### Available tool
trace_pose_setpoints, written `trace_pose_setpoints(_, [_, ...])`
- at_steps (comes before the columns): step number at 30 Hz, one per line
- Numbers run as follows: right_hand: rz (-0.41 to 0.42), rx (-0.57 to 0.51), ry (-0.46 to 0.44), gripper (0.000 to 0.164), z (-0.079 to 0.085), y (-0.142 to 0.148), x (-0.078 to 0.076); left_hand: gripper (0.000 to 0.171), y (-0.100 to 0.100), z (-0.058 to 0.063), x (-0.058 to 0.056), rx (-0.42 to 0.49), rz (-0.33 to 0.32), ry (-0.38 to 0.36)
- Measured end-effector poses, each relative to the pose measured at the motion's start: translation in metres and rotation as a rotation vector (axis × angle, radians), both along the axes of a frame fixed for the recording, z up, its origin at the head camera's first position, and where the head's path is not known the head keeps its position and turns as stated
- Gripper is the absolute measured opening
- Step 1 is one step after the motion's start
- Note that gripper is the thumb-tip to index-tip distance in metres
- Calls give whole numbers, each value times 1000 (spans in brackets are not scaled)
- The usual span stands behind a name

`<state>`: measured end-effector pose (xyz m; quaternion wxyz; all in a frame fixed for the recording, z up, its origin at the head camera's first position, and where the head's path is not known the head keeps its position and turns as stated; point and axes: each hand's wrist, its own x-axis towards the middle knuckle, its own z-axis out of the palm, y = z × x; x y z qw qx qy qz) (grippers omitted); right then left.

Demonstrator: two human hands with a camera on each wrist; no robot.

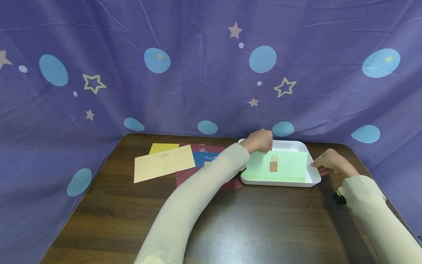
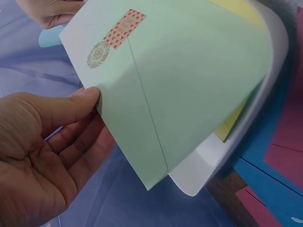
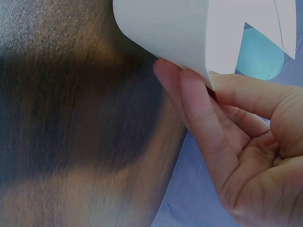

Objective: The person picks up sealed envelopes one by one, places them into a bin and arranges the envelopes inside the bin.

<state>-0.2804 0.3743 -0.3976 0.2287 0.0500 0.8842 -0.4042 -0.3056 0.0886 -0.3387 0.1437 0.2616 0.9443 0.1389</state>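
Head: a pale green envelope (image 1: 290,167) lies over a white tray (image 1: 294,146). Left wrist: the left hand (image 2: 42,165) pinches the envelope; its red-patterned label (image 2: 125,29), beside a round emblem (image 2: 98,55), is illegible. Right wrist: the right hand (image 3: 251,151) pinches the tray.

Seen from the head view's centre, a purple-blue cloth (image 1: 201,99) hangs as the backdrop from nine o'clock through twelve to three, creased and softly folded. Its print mixes light-blue ovals, small pale dots and stars; a yellow outlined star (image 1: 93,84) sits near ten o'clock, another (image 1: 285,87) at two. Below spreads a dark wood-grain desk (image 1: 263,212), its far corners rounded at nine and three. Pale glare lies on it at six, shadow toward four.
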Motion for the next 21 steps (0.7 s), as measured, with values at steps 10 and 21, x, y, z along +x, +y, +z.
trace_pose_setpoints(10, [-6, 2, -3, 34, -1, 1, -1, 40, -11, 0, -4, -53, 60, 8])
trace_pose_setpoints(21, [-7, 0, -3, 33, -2, 2, -2, 41, -13, 1, -10, -84, 108, -45])
